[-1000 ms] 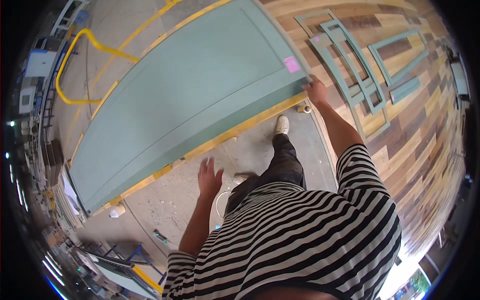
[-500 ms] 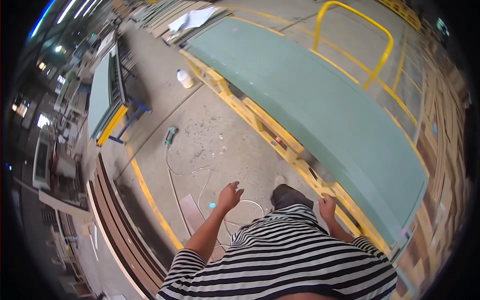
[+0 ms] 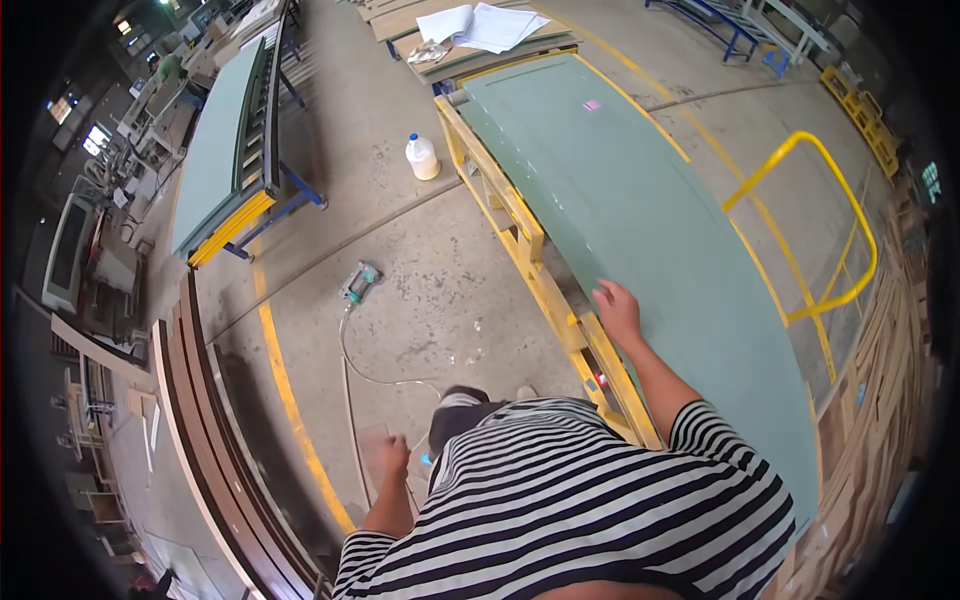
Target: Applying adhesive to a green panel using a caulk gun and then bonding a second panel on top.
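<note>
My left hand [image 3: 393, 456] hangs low at my left side over the floor, its fingers curled in and slightly blurred, with nothing visible in them. A pale pinkish board [image 3: 374, 438] lies on the floor behind it. My right hand [image 3: 617, 308] is at the near left edge of a long green panel [image 3: 680, 270], fingers loosely bent and apart, holding nothing. Whether its fingertips touch the panel I cannot tell. The panel lies flat on a yellow frame [image 3: 530, 265] with open slots along its side. A small pink mark [image 3: 592, 105] shows at its far end.
A teal-and-grey hand tool [image 3: 360, 283] with a hose lies on the floor. Beyond it stands a white jug [image 3: 422, 158] with a blue cap. Long brown boards [image 3: 215, 430] lie at left, near a roller table [image 3: 262, 150]. A yellow rail [image 3: 862, 220] rises at right; papers [image 3: 490, 26] lie on the far stack.
I have moved forward along the panel. My right hand has left the yellow frame and come up to the panel's edge. My left hand has dropped lower and its fingers have curled.
</note>
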`<state>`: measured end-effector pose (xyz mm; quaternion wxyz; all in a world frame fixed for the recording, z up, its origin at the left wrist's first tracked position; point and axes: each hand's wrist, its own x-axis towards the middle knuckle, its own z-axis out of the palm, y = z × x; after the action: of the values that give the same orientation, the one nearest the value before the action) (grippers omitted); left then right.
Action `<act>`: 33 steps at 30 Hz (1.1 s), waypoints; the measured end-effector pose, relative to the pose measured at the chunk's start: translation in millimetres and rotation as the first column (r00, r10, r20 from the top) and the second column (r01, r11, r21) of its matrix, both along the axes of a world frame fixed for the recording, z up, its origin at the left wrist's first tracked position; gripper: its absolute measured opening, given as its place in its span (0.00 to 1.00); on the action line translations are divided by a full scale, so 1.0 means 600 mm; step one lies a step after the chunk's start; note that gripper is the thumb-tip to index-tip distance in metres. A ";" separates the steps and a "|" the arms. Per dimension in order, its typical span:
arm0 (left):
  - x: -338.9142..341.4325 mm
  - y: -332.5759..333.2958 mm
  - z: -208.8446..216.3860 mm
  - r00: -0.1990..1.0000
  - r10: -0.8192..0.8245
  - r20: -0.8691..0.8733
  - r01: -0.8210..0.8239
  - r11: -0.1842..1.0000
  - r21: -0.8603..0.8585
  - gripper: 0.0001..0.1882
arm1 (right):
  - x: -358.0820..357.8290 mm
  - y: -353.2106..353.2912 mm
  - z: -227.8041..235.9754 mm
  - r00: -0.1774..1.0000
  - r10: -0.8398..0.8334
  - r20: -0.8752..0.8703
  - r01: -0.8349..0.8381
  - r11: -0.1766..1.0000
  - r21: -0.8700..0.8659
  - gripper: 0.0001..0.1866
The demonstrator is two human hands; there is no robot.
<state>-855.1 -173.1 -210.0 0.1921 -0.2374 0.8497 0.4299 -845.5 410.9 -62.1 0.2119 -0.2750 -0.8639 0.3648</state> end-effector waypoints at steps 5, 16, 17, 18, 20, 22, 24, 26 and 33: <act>-0.140 -0.006 0.012 0.938 -0.323 0.124 0.338 0.932 -0.133 0.15 | -0.311 0.059 0.008 1.000 0.021 -0.014 -0.019 0.996 0.087 0.17; -0.854 0.109 0.016 0.978 -0.198 -0.073 0.200 0.979 0.031 0.15 | -0.814 0.152 0.000 0.958 -0.152 0.244 0.109 0.978 0.180 0.20; -0.926 0.129 0.038 0.978 -0.168 -0.123 0.177 0.982 0.068 0.15 | -0.853 0.159 0.003 0.954 -0.164 0.250 0.123 0.977 0.173 0.20; -0.999 0.148 0.062 0.964 -0.228 -0.135 0.233 0.972 0.021 0.16 | -0.890 0.171 0.007 0.945 -0.172 0.278 0.126 0.976 0.176 0.20; -1.120 0.183 0.094 0.939 -0.263 -0.221 0.271 0.963 0.006 0.16 | -0.958 0.194 0.004 0.931 -0.178 0.319 0.126 0.976 0.176 0.21; -1.210 0.234 0.106 0.926 -0.242 -0.289 0.263 0.964 0.035 0.16 | -1.025 0.214 -0.008 0.901 -0.210 0.379 0.146 0.971 0.192 0.23; -1.279 0.285 0.111 0.940 -0.178 -0.291 0.227 0.964 0.141 0.16 | -1.080 0.230 -0.020 0.873 -0.216 0.438 0.149 0.972 0.182 0.24; -1.305 0.336 0.093 0.942 -0.226 -0.247 0.262 0.957 0.123 0.16 | -1.129 0.238 -0.036 0.842 -0.214 0.495 0.152 0.975 0.164 0.25; -1.412 0.559 0.104 0.642 -0.740 -0.201 0.726 0.671 -0.149 0.18 | -1.247 0.260 -0.074 0.824 -0.265 0.501 0.185 0.961 0.204 0.27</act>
<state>-1702.2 162.4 -147.8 0.2368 0.1764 0.9010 0.3177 -1593.9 566.7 -106.4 0.0298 -0.4479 -0.8745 0.1840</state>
